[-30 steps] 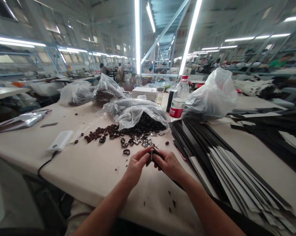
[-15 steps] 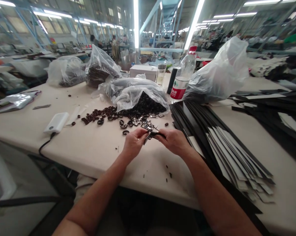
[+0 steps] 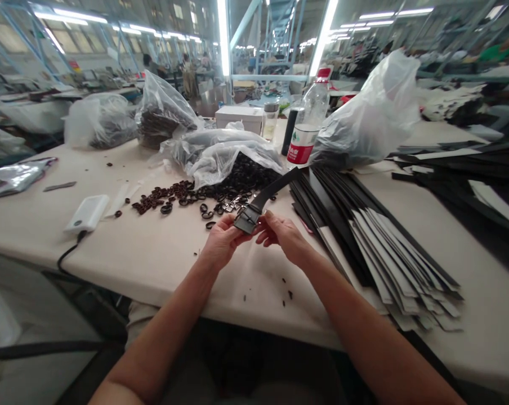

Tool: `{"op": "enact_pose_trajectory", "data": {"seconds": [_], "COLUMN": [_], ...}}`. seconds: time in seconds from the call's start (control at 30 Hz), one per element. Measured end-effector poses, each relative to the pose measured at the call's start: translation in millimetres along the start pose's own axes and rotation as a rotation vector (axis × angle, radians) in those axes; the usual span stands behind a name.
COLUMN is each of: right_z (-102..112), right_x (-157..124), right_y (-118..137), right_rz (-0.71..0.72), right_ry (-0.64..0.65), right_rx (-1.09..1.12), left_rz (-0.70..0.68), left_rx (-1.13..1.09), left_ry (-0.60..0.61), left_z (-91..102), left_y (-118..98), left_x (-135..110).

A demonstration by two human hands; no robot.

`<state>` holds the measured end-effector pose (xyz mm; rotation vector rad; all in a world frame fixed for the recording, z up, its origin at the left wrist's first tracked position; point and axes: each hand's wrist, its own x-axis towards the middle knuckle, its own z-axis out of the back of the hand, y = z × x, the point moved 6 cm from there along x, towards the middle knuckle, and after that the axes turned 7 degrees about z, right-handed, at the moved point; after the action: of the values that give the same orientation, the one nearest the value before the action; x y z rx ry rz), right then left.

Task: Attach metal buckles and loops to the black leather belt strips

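Observation:
A black belt strap (image 3: 275, 188) with a metal buckle (image 3: 249, 215) at its near end is held over the table, its strap running up and right toward the pile. My left hand (image 3: 220, 242) is closed on the buckle end from the left, thumb at its edge and fingers underneath. At the buckle's right edge my right hand (image 3: 286, 236) pinches the belt with thumb and fingertips, its other fingers curled. Just behind lie loose metal buckles (image 3: 233, 203) and black strap loops (image 3: 206, 211). Many black straps (image 3: 339, 225), some showing white undersides, lie fanned out on the right.
A plastic bag (image 3: 220, 149) spills black loops onto the table (image 3: 153, 264); brown loops (image 3: 153, 199) lie to its left. A red-capped bottle (image 3: 303, 138), a glass jar (image 3: 270, 121) and a white box (image 3: 240, 119) stand behind. A white device (image 3: 86, 214) with a cable sits left.
The buckle end has turned face up, and its strap now shows, stretching away to the upper right. My right hand has shifted its grip to the buckle's side. The view has swung slightly right.

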<state>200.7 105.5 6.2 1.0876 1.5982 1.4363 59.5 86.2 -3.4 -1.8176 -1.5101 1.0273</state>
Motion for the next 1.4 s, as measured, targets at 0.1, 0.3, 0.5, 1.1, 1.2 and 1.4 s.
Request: {"op": "enact_pose_trajectory", "data": {"seconds": [0.1, 0.3, 0.5, 1.1, 1.2, 1.4], "right_z": [7.1, 16.4, 10.8, -9.3, -9.8, -6.5], "right_x": [3.3, 6.0, 5.0, 0.0, 0.1, 0.5], "right_y": [-1.0, 3.4, 13.1, 4.5, 3.2, -1.5], "right_rz": [0.012, 0.137, 0.212, 0.268, 0.296, 0.237], "right_ry": [-0.111, -0.235, -0.030, -0.052, -0.100, -0.148], "right_rx": [0.128, 0.023, -0.016, 0.042, 0.012, 0.080], "left_rz": [0.023, -0.058, -0.112, -0.164, -0.183, -0.127], "left_rx": [0.066, 0.379, 0.400, 0.495, 0.547, 0.481], "left_ry": [0.008, 0.022, 0.008, -0.003, -0.010, 0.053], "left_z": [-1.3, -12.2, -7.3, -14.4, -13.6, -17.9], "left_y": [6.5, 3.6, 1.5, 8.1, 11.8, 18.1], "left_x": [0.3, -4.9, -5.8, -5.3, -4.4, -4.6]}}
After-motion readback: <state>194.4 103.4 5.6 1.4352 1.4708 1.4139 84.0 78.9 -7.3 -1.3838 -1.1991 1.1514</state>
